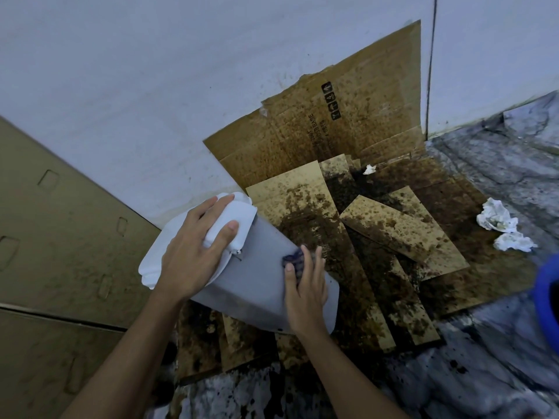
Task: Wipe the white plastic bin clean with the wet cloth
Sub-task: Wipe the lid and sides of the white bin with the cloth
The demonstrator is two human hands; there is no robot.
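Note:
The white plastic bin [257, 276] lies tipped on its side over stained cardboard, its white lid end [239, 213] pointing toward the wall. My left hand [193, 249] is spread over the lid end and grips it, holding the bin steady. My right hand [305, 285] presses a dark blue wet cloth [295, 257] flat against the bin's grey-white side wall. Most of the cloth is hidden under my fingers.
Flattened, heavily stained cardboard sheets [378, 225] cover the floor and lean on the white wall [151, 86]. Crumpled white tissues [496, 219] lie at the right. A blue container [547, 300] sits at the right edge. A brown carton [60, 237] stands at the left.

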